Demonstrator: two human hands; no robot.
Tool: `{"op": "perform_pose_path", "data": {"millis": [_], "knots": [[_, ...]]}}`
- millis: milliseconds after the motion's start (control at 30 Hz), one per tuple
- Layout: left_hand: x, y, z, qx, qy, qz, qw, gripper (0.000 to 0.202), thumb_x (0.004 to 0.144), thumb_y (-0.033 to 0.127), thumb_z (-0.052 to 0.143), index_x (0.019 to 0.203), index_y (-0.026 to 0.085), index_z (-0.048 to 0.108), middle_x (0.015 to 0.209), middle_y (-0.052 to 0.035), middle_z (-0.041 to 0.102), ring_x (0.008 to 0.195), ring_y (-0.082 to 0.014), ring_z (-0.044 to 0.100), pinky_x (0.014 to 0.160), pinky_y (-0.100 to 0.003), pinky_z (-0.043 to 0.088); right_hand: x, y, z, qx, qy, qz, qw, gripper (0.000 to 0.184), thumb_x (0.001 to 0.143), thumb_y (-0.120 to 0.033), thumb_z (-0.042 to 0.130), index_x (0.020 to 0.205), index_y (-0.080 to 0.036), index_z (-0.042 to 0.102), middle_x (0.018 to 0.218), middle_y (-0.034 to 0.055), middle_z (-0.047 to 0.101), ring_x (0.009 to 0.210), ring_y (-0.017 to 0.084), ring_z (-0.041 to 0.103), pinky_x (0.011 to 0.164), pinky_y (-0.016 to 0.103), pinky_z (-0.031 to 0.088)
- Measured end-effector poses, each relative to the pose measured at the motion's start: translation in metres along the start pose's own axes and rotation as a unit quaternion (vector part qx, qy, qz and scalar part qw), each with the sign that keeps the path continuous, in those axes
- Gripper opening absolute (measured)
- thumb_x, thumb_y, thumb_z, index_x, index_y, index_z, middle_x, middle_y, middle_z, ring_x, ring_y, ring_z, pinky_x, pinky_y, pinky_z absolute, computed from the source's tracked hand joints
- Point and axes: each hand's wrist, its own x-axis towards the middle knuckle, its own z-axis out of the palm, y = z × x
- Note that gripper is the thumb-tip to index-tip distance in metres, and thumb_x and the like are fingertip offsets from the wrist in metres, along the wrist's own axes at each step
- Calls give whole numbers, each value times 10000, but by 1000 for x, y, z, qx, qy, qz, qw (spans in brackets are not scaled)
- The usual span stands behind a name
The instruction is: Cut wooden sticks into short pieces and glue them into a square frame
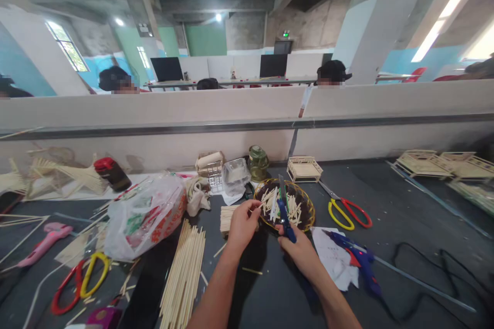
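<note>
My right hand (299, 249) is closed around a blue-handled cutting tool (285, 218), its metal end pointing up over a dark woven basket with a yellow rim (311, 204). Short pale stick pieces (294, 209) fill the basket. At the basket's left edge my left hand (244, 221) is closed in a pinch; whatever lies between its fingertips is too small to make out. Just behind that hand sits a stack of short sticks (227, 218), partly hidden by it. A bundle of long thin wooden sticks (183, 272) lies to the left of my left forearm.
On the right are a blue glue gun (358, 257), white paper (334, 257) and red-yellow scissors (349, 211). A plastic bag (148, 216), more scissors (83, 280) and a pink glue gun (46, 244) lie left. Behind the basket stand a small stick tray (304, 169) and green jar (258, 163).
</note>
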Motion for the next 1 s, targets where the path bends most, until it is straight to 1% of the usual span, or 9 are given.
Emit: {"op": "perform_pose_path", "data": {"millis": [67, 100, 167, 233, 333, 467, 633, 900, 1000], "knots": [[2, 2, 0, -27, -18, -7, 999, 212, 800, 278, 566, 897, 152, 706, 819, -52, 699, 695, -161, 579, 669, -263, 434, -8, -8, -4, -25, -14, -25, 999, 196, 738, -293, 494, 882, -184, 573, 856, 38, 668, 745, 196, 621, 712, 298, 466], [2, 4, -1, -44, -28, -7, 999, 215, 801, 292, 574, 882, 144, 708, 818, -59, 697, 716, -166, 583, 681, -263, 436, -10, -13, -5, -53, 0, -41, 998, 222, 762, -296, 481, 935, -185, 564, 922, 54, 663, 808, 206, 623, 749, 308, 462], [0, 10, -4, -76, -45, -4, 996, 226, 798, 319, 597, 866, 137, 713, 823, -67, 692, 750, -171, 584, 702, -263, 434, -13, -26, -7, -134, 56, -63, 987, 280, 791, -297, 462, 1038, -188, 537, 1013, 80, 641, 905, 233, 611, 784, 330, 449], [-3, 17, -8, -105, -61, -4, 993, 226, 797, 331, 615, 868, 140, 712, 827, -65, 680, 761, -165, 574, 703, -255, 425, -14, -35, -7, -211, 89, -63, 971, 295, 799, -283, 456, 1070, -188, 522, 1024, 94, 629, 918, 256, 608, 765, 345, 447], [-9, 28, -14, -130, -74, -5, 989, 219, 808, 340, 615, 861, 149, 707, 769, -43, 633, 698, -140, 533, 642, -236, 399, -16, -40, -2, -263, 84, -65, 959, 269, 795, -260, 467, 1050, -187, 516, 985, 94, 629, 885, 262, 618, 735, 344, 449], [-11, 37, -19, -78, -97, 43, 991, 199, 828, 308, 596, 786, 146, 703, 704, -26, 568, 674, -131, 491, 622, -231, 370, -20, -35, 7, -260, 68, -88, 959, 235, 790, -238, 478, 1019, -197, 504, 961, 80, 626, 889, 254, 618, 745, 340, 446], [-6, 41, -20, -22, -123, 88, 988, 198, 848, 269, 569, 758, 148, 696, 688, -26, 559, 673, -134, 488, 628, -232, 367, -17, -30, 10, -233, 54, -85, 967, 192, 783, -234, 490, 973, -210, 501, 895, 52, 620, 841, 239, 614, 716, 325, 437], [4, 36, -18, -9, -186, 85, 979, 174, 852, 245, 576, 843, 179, 737, 734, -39, 588, 717, -147, 517, 660, -241, 391, -12, -25, 15, -212, 52, -57, 974, 217, 787, -238, 499, 1002, -212, 502, 888, 48, 626, 841, 241, 616, 715, 325, 429], [4, 34, -16, -8, -193, 74, 978, 172, 852, 243, 578, 838, 187, 740, 724, -33, 571, 711, -144, 509, 648, -237, 385, -11, -23, 15, -215, 43, -49, 975, 244, 785, -236, 503, 1027, -205, 498, 911, 56, 629, 872, 245, 613, 738, 327, 425]]}}
